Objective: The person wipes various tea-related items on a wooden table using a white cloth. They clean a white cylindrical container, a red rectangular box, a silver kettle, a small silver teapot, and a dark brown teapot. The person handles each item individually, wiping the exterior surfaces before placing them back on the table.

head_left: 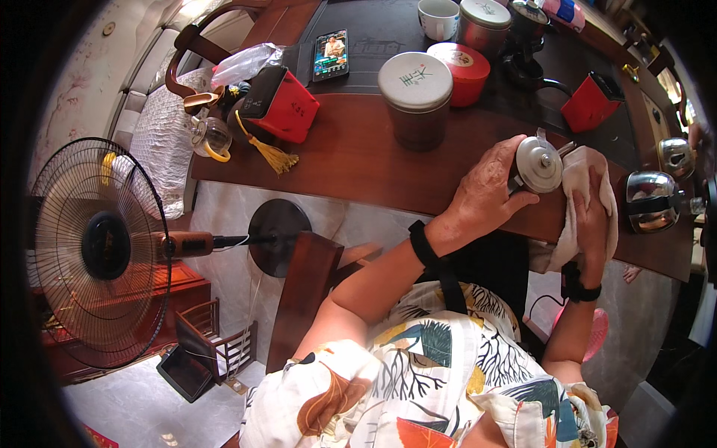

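My left hand (487,182) grips a small pot with a round metal lid (539,163), thumb on the near side and fingers around the far side. A knob stands in the middle of the lid, and a short spout-like part points right. My right hand (591,218) is wrapped in a pale cloth (606,179), its fingers pressing the folds just right of the pot. The cloth hangs over the front edge of the wooden table (347,151). Most of the pot's body is hidden by the lid and my left hand.
Tea canisters (415,101), a red round tin (462,73) and a white mug (438,21) stand ahead. Left are a red box (285,106), a glass teapot (212,137) and a phone (330,55). Shiny kettles (651,203) sit right. A standing fan (106,246) is at left.
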Demonstrator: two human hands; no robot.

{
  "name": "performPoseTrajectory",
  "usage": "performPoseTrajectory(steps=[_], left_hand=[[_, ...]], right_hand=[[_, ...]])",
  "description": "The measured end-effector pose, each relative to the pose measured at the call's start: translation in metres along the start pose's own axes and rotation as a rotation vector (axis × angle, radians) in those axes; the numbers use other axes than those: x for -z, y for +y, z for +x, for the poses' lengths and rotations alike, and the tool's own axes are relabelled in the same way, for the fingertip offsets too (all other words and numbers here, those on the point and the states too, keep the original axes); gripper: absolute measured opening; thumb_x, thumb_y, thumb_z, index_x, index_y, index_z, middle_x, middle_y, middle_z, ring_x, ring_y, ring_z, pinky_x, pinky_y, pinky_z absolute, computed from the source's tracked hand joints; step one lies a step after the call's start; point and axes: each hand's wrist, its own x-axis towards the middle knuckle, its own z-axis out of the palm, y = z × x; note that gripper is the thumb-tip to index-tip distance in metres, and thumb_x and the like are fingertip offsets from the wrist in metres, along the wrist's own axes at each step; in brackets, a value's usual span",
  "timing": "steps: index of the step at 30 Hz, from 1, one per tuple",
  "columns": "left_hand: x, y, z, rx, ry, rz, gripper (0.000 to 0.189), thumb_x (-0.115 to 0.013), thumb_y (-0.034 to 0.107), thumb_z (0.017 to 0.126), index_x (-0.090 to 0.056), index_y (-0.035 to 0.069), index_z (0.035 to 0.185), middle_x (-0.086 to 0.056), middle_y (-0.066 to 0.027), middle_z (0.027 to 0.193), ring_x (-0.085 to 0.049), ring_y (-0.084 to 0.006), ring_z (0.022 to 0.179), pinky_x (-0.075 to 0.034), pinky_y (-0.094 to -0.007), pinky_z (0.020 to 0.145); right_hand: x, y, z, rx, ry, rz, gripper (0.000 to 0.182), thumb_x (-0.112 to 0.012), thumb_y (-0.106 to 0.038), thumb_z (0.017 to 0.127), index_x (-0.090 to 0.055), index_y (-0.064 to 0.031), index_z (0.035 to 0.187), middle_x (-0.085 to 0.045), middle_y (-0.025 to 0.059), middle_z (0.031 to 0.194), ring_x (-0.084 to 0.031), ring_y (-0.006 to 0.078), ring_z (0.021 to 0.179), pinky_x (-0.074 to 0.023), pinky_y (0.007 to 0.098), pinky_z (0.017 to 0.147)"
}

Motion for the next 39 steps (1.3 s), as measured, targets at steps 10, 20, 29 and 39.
performPoseTrajectory(steps=[10,20,29,39], left_hand=[[-0.0010,0.0011,0.0003,0.007,0.000,0.013,0.085,-0.087,0.010,0.077,-0.040,0.006,0.148,-0.052,-0.0147,0.140,-0.056,-0.0310,0.129,-0.048,-0.0383,0.108],[-0.0012,-0.0003,0.0003,0.003,0.003,0.022,0.086,-0.088,0.012,0.076,-0.040,0.006,0.148,-0.053,-0.0151,0.140,-0.056,-0.0321,0.129,-0.048,-0.0391,0.108],[0.0000,0.0014,0.0004,0.000,-0.005,0.035,0.087,-0.087,0.013,0.077,-0.039,0.006,0.148,-0.052,-0.0159,0.141,-0.055,-0.0334,0.129,-0.048,-0.0404,0.109],[-0.0027,-0.0020,0.0007,-0.020,0.019,0.013,0.087,-0.088,0.016,0.074,-0.040,0.006,0.146,-0.055,-0.0186,0.136,-0.056,-0.0380,0.126,-0.048,-0.0435,0.105]], right_hand=[[-0.0002,-0.0078,-0.0021,0.003,0.034,-0.027,0.059,-0.053,-0.033,0.104,-0.042,-0.0017,0.153,-0.044,0.0189,0.157,-0.043,0.0349,0.144,-0.0306,0.0346,0.119],[-0.0006,-0.0095,-0.0028,-0.003,0.053,0.004,0.055,-0.053,-0.031,0.104,-0.046,-0.0032,0.151,-0.046,0.0139,0.157,-0.045,0.0327,0.143,-0.0343,0.0353,0.117],[-0.0020,-0.0095,-0.0038,-0.035,0.067,0.025,0.054,-0.054,-0.031,0.103,-0.048,-0.0024,0.149,-0.047,0.0133,0.157,-0.047,0.0327,0.142,-0.0357,0.0360,0.116],[-0.0035,-0.0066,-0.0031,-0.007,0.085,0.030,0.052,-0.055,-0.027,0.103,-0.050,-0.0012,0.147,-0.048,0.0143,0.155,-0.048,0.0324,0.141,-0.0360,0.0356,0.116]])
